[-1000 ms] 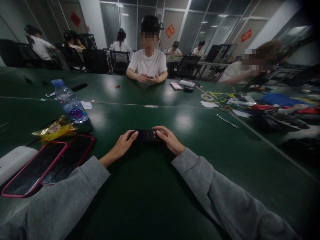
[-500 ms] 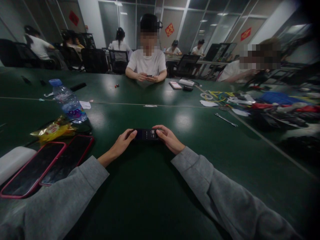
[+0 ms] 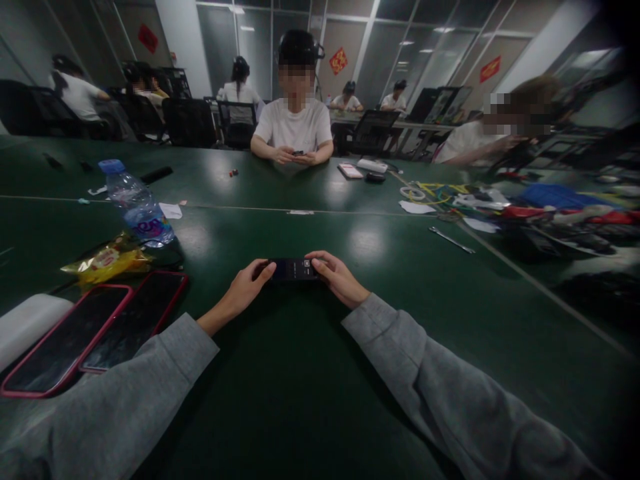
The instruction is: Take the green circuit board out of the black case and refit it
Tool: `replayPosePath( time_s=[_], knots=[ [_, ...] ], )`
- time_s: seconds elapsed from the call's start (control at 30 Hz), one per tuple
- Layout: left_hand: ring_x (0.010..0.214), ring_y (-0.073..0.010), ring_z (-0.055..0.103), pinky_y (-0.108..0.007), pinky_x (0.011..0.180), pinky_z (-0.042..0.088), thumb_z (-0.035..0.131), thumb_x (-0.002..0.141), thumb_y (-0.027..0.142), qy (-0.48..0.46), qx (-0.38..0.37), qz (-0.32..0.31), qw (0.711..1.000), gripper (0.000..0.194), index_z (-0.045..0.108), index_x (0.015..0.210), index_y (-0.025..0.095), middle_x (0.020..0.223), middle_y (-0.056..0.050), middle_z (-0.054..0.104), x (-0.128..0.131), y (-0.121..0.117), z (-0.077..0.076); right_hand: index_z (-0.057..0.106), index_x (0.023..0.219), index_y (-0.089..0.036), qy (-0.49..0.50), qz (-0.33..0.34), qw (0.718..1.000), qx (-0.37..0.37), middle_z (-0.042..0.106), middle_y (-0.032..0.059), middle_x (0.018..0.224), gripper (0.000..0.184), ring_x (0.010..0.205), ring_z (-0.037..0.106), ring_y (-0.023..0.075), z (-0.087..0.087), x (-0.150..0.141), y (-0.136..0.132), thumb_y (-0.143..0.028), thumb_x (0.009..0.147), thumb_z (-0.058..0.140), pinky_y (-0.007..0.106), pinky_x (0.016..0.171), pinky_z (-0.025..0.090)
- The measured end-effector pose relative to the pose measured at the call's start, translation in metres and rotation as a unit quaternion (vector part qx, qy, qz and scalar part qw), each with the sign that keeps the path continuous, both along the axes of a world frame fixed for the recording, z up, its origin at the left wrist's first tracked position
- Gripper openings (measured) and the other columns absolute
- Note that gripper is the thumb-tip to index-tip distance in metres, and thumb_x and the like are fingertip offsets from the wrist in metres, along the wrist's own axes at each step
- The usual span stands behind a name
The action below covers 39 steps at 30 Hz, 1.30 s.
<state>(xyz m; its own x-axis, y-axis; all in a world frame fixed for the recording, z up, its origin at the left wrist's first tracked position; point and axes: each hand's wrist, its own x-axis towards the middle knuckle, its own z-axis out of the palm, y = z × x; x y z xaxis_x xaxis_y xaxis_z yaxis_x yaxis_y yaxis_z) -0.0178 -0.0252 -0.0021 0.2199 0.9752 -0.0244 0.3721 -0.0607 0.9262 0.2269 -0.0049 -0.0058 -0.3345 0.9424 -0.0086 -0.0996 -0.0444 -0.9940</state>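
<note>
A dark phone (image 3: 291,269) is held sideways above the green table (image 3: 295,373), its screen facing me with small pale marks at the right end. My left hand (image 3: 253,280) is closed on its left end, with the thumb at the screen's edge. Around the right end my right hand (image 3: 340,277) is wrapped, thumb resting on the front near the pale marks. The fingers behind the phone are mostly hidden.
Left of my arm lie two red-edged phones (image 3: 70,340), a yellow snack packet (image 3: 110,261) and a tilted water bottle (image 3: 140,207). A wrench (image 3: 451,240) and tangled cables (image 3: 440,193) are on the right. Across the table sits a person (image 3: 294,127) holding a small object.
Both my hands keep hold of the phone, and the left thumb has shifted very slightly to the right. At the right, another person's head has moved a little.
</note>
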Motion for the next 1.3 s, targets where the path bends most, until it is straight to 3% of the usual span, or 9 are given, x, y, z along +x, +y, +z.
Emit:
replayPosePath(
  time_s=[0.13,0.3,0.53,0.9,1.3],
  knots=[
    [0.119,-0.0274,0.055,-0.044,0.100,0.043,0.050,0.087,0.057,-0.013,0.024,0.006,1.000,0.057,0.048,0.130,0.018,0.131,-0.014,0.056,-0.001,0.002,-0.003,0.061,0.102,-0.025,0.003,-0.028,1.000,0.000,0.063,0.0011,0.097,0.032,0.087,0.060,0.0152,-0.001,-0.001,0.000,-0.048,0.080,0.066,0.029,0.076,0.049],
    [0.125,-0.0285,0.049,-0.048,0.101,0.040,0.071,0.076,0.045,0.000,0.096,-0.001,0.995,0.081,0.030,0.143,0.026,0.137,-0.013,0.050,-0.001,0.000,0.000,0.061,0.102,-0.025,0.012,-0.024,1.000,0.003,0.063,0.0013,0.099,0.031,0.089,0.060,0.0154,-0.002,-0.001,0.001,-0.048,0.081,0.065,0.029,0.079,0.049],
    [0.117,-0.0272,0.053,-0.049,0.096,0.043,0.072,0.076,0.040,0.027,0.117,-0.025,0.992,0.057,0.050,0.127,0.027,0.127,-0.009,0.057,-0.004,0.002,-0.002,0.059,0.105,-0.024,-0.030,-0.012,0.999,0.022,0.063,0.0021,0.098,0.030,0.090,0.060,0.0158,-0.003,-0.001,0.000,-0.046,0.084,0.062,0.032,0.082,0.048],
    [0.120,-0.0274,0.051,-0.051,0.098,0.042,0.070,0.078,0.040,0.063,0.112,-0.030,0.991,0.059,0.049,0.131,0.028,0.131,-0.009,0.054,-0.006,0.003,-0.008,0.056,0.107,-0.024,-0.074,-0.020,0.994,0.078,0.061,0.0027,0.102,0.030,0.095,0.059,0.0171,-0.010,-0.003,0.002,-0.045,0.087,0.058,0.035,0.086,0.047],
    [0.119,-0.0259,0.050,-0.046,0.100,0.043,0.070,0.077,0.046,0.095,0.152,-0.004,0.984,0.059,0.052,0.130,0.026,0.128,-0.008,0.056,-0.005,0.005,-0.010,0.059,0.106,-0.022,-0.152,-0.072,0.974,0.154,0.060,0.0045,0.103,0.028,0.099,0.057,0.0200,-0.013,-0.004,0.004,-0.044,0.090,0.053,0.038,0.091,0.047]
  ],
)
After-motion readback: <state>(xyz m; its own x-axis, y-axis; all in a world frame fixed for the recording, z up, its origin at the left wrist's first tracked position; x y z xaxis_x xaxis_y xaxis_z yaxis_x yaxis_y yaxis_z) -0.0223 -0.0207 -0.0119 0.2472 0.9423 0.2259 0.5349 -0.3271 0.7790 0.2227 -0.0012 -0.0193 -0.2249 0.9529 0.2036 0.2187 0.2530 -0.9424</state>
